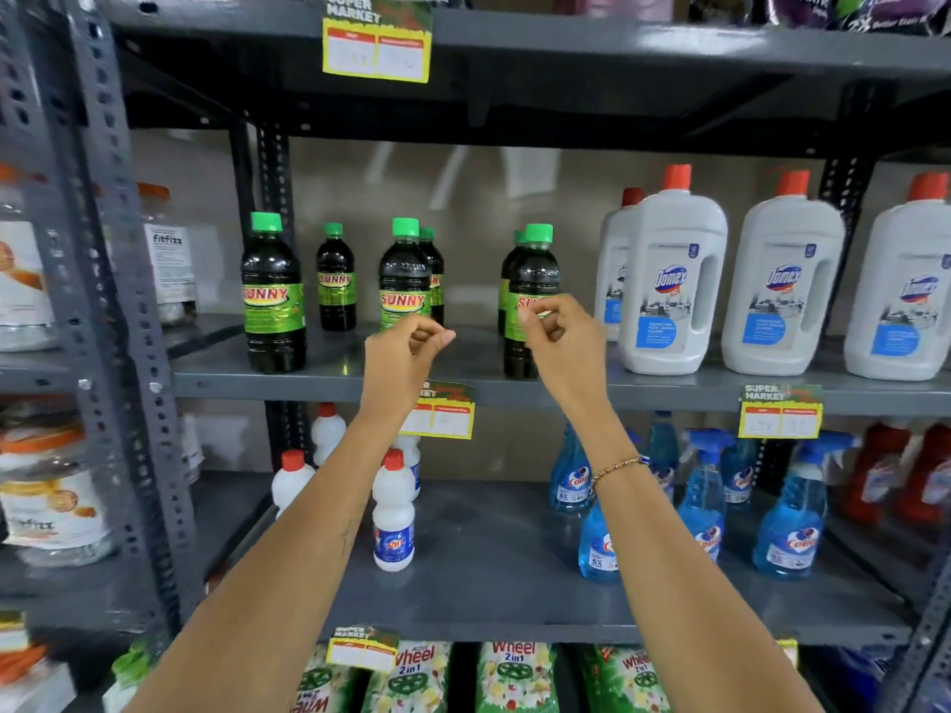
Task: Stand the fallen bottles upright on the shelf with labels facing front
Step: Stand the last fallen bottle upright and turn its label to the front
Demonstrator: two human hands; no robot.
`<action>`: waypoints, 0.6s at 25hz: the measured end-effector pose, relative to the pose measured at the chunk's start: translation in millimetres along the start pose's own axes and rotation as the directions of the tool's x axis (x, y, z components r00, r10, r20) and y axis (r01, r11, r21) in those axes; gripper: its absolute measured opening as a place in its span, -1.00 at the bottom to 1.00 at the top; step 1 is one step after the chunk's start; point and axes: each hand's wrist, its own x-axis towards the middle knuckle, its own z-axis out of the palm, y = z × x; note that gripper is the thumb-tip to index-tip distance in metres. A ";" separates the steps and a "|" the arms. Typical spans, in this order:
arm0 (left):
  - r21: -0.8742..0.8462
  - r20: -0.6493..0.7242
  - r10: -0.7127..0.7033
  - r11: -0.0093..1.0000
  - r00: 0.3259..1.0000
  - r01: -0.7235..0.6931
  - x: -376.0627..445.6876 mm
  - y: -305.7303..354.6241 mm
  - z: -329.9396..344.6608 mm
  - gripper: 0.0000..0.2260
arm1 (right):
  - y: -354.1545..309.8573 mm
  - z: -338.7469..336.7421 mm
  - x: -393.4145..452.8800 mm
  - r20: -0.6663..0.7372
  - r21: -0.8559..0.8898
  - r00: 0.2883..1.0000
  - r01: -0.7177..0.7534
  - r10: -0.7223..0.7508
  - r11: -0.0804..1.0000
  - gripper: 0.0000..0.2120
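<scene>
Several dark Sunny bottles with green caps stand upright on the grey middle shelf. One stands at the front left, one further back, a pair in the middle, and a pair at the right. Their labels face front. My left hand hovers in front of the middle pair with fingers curled and nothing in it. My right hand is raised in front of the right front bottle, covering part of its label, fingers curled; it does not grip the bottle.
White Domex jugs with red caps fill the same shelf at the right. Below stand small white bottles and blue spray bottles. Price tags hang from the shelf edges. A perforated steel post rises at the left.
</scene>
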 end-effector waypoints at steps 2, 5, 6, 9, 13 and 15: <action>0.019 -0.134 0.067 0.998 0.989 -0.065 -3.6 -11.5 -24.6 -0.88 | -20.4 28.9 -10.9 0.115 0.005 0.993 -0.011 0.010 1.000 -0.90; 0.031 -0.178 -0.044 0.998 0.983 0.050 -1.6 -27.9 -41.0 -0.66 | -25.7 62.6 -17.0 0.222 0.025 0.964 -0.156 0.147 0.987 -0.73; 0.061 -0.070 -0.127 0.989 0.989 0.131 2.8 -31.8 -45.1 -0.54 | -25.3 73.5 -16.4 0.270 0.023 0.938 -0.233 0.218 0.972 -0.59; 0.308 0.377 -0.328 0.926 0.866 0.216 13.4 -34.0 -54.9 -0.46 | -21.7 98.0 -15.2 0.406 -0.056 0.847 -0.352 0.343 0.934 -0.30; 0.287 0.466 -0.343 0.930 0.816 0.228 16.2 -39.0 -56.7 -0.53 | -23.8 110.8 -15.1 0.443 -0.181 0.831 -0.284 0.336 0.941 -0.39; 0.248 0.456 -0.310 0.945 0.834 0.215 11.3 -41.1 -56.7 -0.52 | -22.2 113.4 -15.0 0.425 -0.230 0.843 -0.252 0.329 0.940 -0.46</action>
